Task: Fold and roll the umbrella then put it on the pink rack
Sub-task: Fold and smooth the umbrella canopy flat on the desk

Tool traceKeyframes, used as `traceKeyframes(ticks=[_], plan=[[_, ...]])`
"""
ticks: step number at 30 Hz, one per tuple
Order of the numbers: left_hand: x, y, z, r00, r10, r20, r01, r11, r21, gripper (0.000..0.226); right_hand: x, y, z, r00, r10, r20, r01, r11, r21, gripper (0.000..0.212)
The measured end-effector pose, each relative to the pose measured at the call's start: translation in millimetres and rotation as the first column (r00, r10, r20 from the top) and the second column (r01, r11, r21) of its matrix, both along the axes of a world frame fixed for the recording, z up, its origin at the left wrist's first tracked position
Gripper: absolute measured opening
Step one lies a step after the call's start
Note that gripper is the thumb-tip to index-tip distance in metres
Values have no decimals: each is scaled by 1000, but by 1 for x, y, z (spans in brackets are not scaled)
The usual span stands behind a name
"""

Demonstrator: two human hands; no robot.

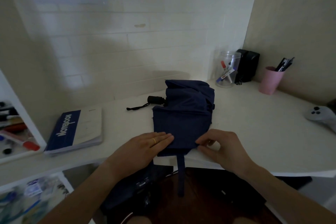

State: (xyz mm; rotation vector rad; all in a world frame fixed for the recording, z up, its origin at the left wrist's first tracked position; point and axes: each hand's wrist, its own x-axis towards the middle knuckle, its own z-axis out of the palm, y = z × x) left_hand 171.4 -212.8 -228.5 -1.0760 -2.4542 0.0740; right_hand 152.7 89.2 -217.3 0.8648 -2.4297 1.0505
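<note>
Your left hand lies flat with fingers together, pressing the near left part of the navy umbrella, which sits collapsed at the near edge of the white desk with its black handle pointing far left. The canopy looks soft, light and slippery around stiff ribs, so hold it by the folded pleats. Your right hand pinches the near right corner of the cloth, with the strap hanging off the edge between your hands.

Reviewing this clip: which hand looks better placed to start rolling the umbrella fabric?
Probably the right hand: its fingertips already pinch the near edge of the umbrella canopy, ready to turn it over. The left hand lies flat on the fabric, better suited to holding it down.
</note>
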Motion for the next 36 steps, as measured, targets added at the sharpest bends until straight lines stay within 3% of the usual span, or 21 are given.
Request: traceKeyframes(ticks=[5,7,9,11,13,15,17,19,21,22,24,26,28,29,31,33,34,36], plan=[[1,-3,1,1000,-19,-13,18,999,-45,54,-1,3,-4,989,43,145,-17,984,-177,22],[2,-1,2,1000,-16,-7,15,997,-72,52,-2,5,-2,982,37,186,-5,986,-167,25],[3,1,3,1000,-5,-6,5,995,-100,49,0,8,0,983,52,178,-45,998,-47,26],[4,3,4,1000,-2,0,2,994,-105,46,0,7,7,999,37,16,-38,995,94,20],[3,6,7,1000,2,8,-1,993,-116,44,-1,-2,17,993,26,-112,-19,998,64,8],[3,8,12,1000,11,21,-8,992,-127,43,-7,-16,27,989,-4,-147,16,997,78,20],[4,10,17,997,11,80,-4,996,-91,46,-15,-25,23,994,-10,-113,47,942,333,43],[6,13,26,973,27,227,-44,997,70,52,-20,-26,9,1000,-19,-22,28,800,599,64],[0,17,33,922,35,387,-158,944,290,53,-22,-23,1,995,-30,99,-48,713,700,76],[-6,21,35,920,32,390,-185,914,360,50,-22,-22,-1,991,-27,131,-75,698,712,79],[-20,24,30,955,79,285,-169,937,305,43,-21,-21,-1,987,-26,162,-100,690,717,84],[-28,22,16,950,142,277,-174,980,93,50,-20,-20,1,980,-18,197,-132,682,720,81],[-28,17,3,914,208,348,-206,978,-42,55,-18,-15,9,970,-13,244,-160,722,673,72],[-27,15,-1,905,218,366,-210,976,-60,55,-19,-13,15,975,-24,223,-117,794,597,64],[-24,15,-3,907,215,362,-209,976,-56,54,-25,-11,33,989,-129,68,104,952,289,40],[-24,15,-3,911,231,343,-221,973,-67,54,-46,-14,51,926,-374,39,373,927,34,24],[-24,15,-3,914,230,335,-221,973,-66,53,-59,-17,59,877,-462,130,467,884,-3,24],[-24,15,-3,917,221,332,-214,975,-59,53,-86,-22,67,790,-454,411,507,862,-21,27]])
